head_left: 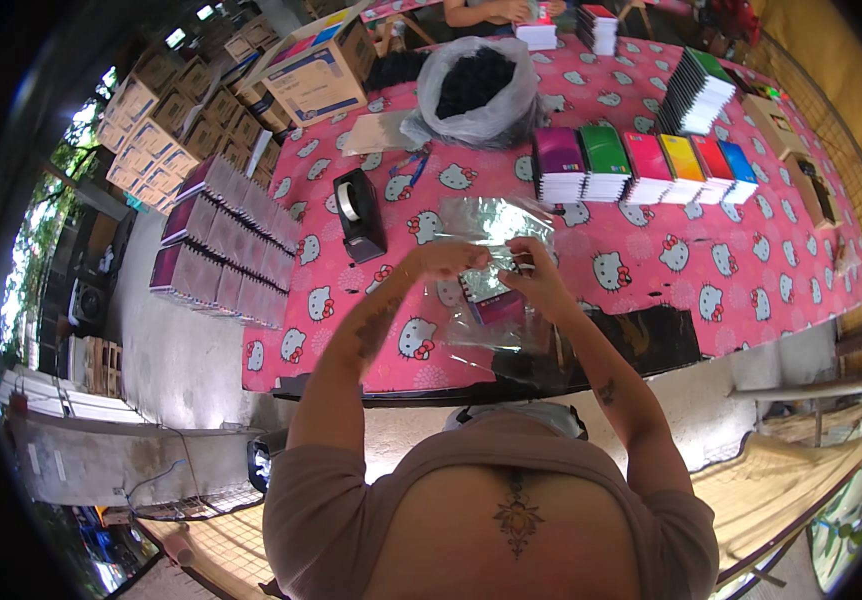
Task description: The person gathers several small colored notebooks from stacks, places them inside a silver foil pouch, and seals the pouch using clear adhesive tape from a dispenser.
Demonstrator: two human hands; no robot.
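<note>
In front of me on the table, a small spiral notebook with a purple cover (pixel 493 308) lies in or under a clear plastic bag (pixel 496 212) that shines with glare. From the left, my left hand (pixel 456 259) is closed at the bag's edge, its fingers pinched on the film. My right hand (pixel 536 277) bends over the notebook's upper right side, fingers curled on the plastic close to the left fingertips. Glare and the fingers hide just where film and notebook meet. More clear film (pixel 521 365) reaches down toward the table's near edge.
A black tape dispenser (pixel 359 215) stands left of my hands. Notebook stacks in several colours (pixel 651 168) line the far right, with purple stacks (pixel 219 250) at left. Behind are a plastic sack of black material (pixel 476 90), a carton (pixel 319 75) and another person's hands (pixel 513 10).
</note>
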